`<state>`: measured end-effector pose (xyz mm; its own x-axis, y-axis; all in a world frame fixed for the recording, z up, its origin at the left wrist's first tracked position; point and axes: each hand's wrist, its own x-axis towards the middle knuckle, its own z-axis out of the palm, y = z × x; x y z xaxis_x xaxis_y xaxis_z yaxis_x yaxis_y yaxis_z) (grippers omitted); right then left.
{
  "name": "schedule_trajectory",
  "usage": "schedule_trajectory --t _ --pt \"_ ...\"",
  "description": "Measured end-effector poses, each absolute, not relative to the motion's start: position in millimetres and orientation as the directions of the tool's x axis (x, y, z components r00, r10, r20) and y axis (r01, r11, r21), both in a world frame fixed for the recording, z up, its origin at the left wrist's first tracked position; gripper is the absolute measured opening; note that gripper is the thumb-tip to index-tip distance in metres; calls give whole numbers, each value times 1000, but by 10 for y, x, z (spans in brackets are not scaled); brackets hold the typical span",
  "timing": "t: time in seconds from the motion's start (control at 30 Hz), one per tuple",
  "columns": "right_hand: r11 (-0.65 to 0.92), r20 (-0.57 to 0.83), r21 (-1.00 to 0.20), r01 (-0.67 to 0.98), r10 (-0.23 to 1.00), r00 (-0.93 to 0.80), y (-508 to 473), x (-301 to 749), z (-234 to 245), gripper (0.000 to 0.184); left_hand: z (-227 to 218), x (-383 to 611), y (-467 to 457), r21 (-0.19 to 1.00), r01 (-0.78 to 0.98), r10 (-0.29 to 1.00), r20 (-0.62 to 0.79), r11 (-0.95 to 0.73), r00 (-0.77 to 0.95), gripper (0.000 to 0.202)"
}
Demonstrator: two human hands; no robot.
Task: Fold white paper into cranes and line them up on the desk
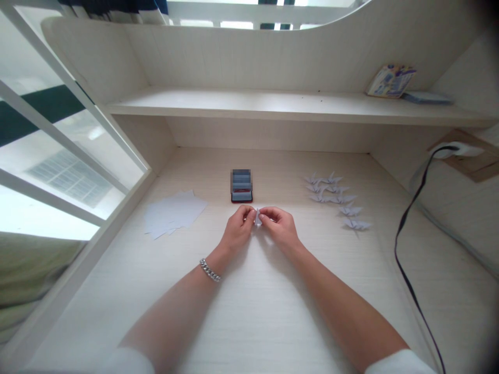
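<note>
Between my two hands is a small piece of folded white paper (257, 217), held upright over the middle of the desk. My left hand (240, 224), with a silver chain bracelet (209, 270) on its wrist, pinches the paper's left side. From the right, my right hand (278, 224) grips its other side between thumb and fingers. The fingers cover much of the paper, so its exact folded shape is hard to make out. Loose white paper sheets (173, 213) lie in an overlapping pile to the left. Several folded paper cranes (327, 189) stand in rows to the right.
Just beyond my hands lies a small dark device (241, 186), its upper face blurred. A shelf (249, 101) spans the back, bearing a colourful box (391, 81). A black cable (401, 223) hangs from the wall socket at right. White bars (58, 135) edge the left side.
</note>
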<state>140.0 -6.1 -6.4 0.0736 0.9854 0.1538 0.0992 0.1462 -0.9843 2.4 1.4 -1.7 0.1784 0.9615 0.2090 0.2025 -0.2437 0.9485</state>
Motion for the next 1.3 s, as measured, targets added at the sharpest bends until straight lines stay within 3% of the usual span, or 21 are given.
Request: schedule_trajectory --t 0.1,0.47,0.67,0.9,1.3 --pt "149 158 -985 91 983 99 -54 1404 -68 20 -13 36 2 973 100 965 188 -209 185 20" --pt "143 146 -989 41 984 101 -58 1405 -53 21 -10 35 43 985 1 980 174 -175 96 17" --pt "49 42 -995 -86 997 72 -42 1412 -51 33 10 34 41 989 -90 985 131 -121 109 23" --pt "-3 -1 -998 -61 999 -34 -31 1457 -21 27 7 33 4 991 -63 973 127 -117 191 20" --pt "-5 -5 -999 -39 1000 3 -17 1466 -32 28 -24 31 2 987 -66 955 157 -145 253 23"
